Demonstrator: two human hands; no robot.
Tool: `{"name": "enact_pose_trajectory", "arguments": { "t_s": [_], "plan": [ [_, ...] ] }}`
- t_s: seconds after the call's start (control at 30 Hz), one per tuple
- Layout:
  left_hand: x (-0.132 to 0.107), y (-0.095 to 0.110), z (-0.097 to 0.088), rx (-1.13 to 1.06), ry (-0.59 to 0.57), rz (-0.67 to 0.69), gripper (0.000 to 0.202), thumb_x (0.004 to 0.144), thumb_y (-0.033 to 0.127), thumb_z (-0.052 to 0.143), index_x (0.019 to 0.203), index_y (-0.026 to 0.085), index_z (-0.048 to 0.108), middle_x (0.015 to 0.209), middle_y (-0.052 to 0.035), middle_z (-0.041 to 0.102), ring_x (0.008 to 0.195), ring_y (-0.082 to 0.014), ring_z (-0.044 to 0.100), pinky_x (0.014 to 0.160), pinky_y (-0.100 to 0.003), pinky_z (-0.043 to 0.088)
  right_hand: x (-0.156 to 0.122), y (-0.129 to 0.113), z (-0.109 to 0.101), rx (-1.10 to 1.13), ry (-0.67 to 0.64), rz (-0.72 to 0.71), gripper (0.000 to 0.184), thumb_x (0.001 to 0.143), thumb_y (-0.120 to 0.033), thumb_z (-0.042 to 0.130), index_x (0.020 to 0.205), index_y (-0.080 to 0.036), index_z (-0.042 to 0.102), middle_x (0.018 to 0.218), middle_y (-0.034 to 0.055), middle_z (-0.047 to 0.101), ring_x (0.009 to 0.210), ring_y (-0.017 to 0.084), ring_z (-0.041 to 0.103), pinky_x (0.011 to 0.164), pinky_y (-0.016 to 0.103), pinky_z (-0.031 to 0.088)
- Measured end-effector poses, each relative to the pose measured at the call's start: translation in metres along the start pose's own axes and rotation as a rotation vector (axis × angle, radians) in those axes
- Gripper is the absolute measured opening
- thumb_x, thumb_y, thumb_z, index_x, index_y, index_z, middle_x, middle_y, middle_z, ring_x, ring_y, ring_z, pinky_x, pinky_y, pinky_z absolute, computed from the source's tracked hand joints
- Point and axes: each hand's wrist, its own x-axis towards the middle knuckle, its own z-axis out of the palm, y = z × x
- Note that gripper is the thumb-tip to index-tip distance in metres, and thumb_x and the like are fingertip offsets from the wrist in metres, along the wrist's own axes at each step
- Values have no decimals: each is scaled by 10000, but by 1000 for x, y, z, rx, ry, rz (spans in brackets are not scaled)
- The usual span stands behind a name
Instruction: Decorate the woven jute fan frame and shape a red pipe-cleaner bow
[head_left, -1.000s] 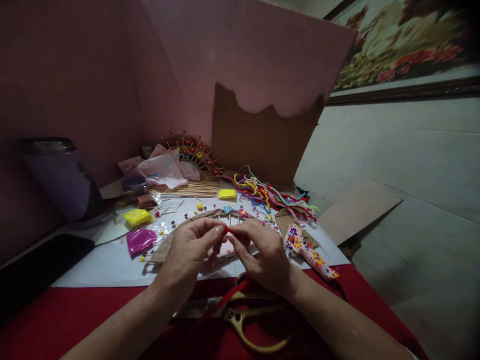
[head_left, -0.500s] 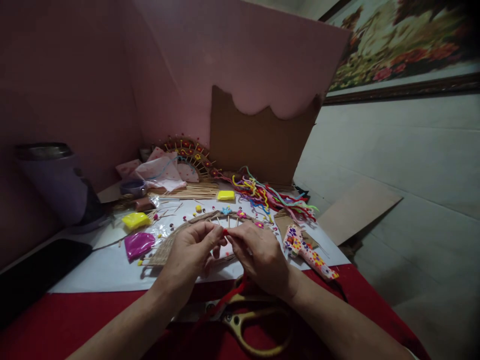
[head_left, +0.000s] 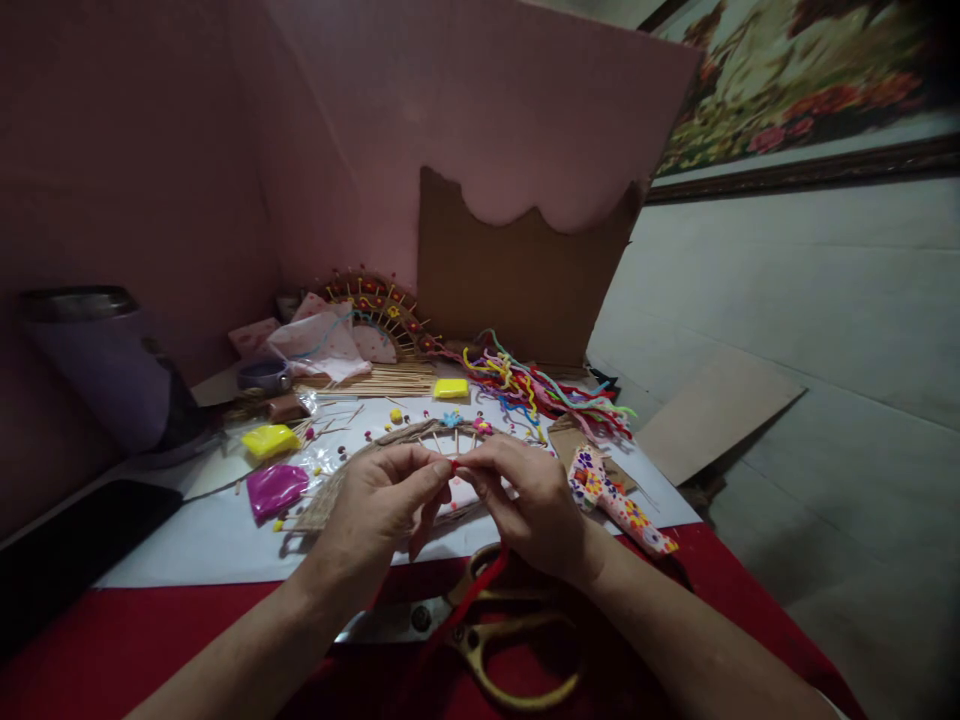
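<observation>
Centre of frame: left hand [head_left: 382, 500] and right hand [head_left: 525, 500], the fingers of each pinched together on the upper end of one red fuzzy pipe cleaner [head_left: 469, 595], which trails toward lower centre beneath the right palm. Under it, on the red-covered table [head_left: 112, 640]: gold-handled metal scissors [head_left: 474, 640]. Behind the hands, on a white paper sheet [head_left: 187, 540]: brown jute-wrapped arch set with wooden sticks [head_left: 330, 490], and a heap of multicoloured pipe cleaners [head_left: 540, 390] further right.

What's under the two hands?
A woven arc on white paper lies under the left hand and right hand; its middle is covered. Scissors on the red cloth lie partly hidden under the wrists. The fingers pinch a red cord.
</observation>
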Motion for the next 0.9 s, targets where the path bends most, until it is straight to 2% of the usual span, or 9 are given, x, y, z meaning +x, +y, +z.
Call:
{"name": "enact_pose_trajectory", "arguments": {
  "t_s": [0.17, 0.33, 0.47, 0.7, 0.8, 0.9],
  "plan": [
    [-1, -8, 7, -106, 89, 1, 267, 719, 352, 660, 590, 140, 561, 434, 51, 469, 354, -40, 352, 344, -153, 261, -4, -7, 12, -37, 63, 23, 100, 857, -104, 488, 883, -154, 570, 687, 21, 567, 629, 130, 525, 610, 248, 428],
    [0, -15, 16, -240, 180, 34, 215, 724, 326, 667, 649, 147, 575, 464, 69, 450, 383, -30, 339, 365, -136, 255, -7, -11, 21, -63, 103, 59, 126, 863, -93, 446, 867, -156, 554, 711, 40, 587, 648, 142, 532, 618, 259, 433],
    [-3, -14, 16, -241, 110, 43, 247, 750, 352, 646, 642, 139, 582, 476, 55, 465, 396, -33, 347, 379, -145, 265, -4, -8, 14, -57, 95, 61, 110, 858, -117, 476, 878, -154, 578, 698, 27, 580, 632, 130, 525, 612, 252, 427],
    [-1, -8, 1, -105, 47, 30, 306, 780, 444, 595, 722, 144, 616, 549, 22, 528, 412, -58, 409, 385, -172, 308, 4, -1, 1, 35, 45, 110, 110, 840, -132, 500, 796, -164, 595, 658, 9, 578, 586, 117, 520, 574, 246, 424],
    [1, -6, 0, -52, -29, 10, 289, 750, 425, 631, 710, 139, 618, 505, 33, 508, 377, -51, 388, 378, -174, 294, 3, -1, 1, 47, 14, 100, 126, 840, -132, 489, 786, -167, 598, 653, 10, 576, 580, 118, 517, 563, 244, 422],
    [1, -3, 1, 10, -48, 13, 255, 712, 375, 671, 693, 126, 620, 482, 37, 499, 374, -50, 390, 374, -172, 293, 2, -1, 0, 64, 2, 83, 121, 840, -133, 488, 809, -163, 601, 666, 15, 573, 594, 119, 517, 563, 242, 420]
  ]
}}
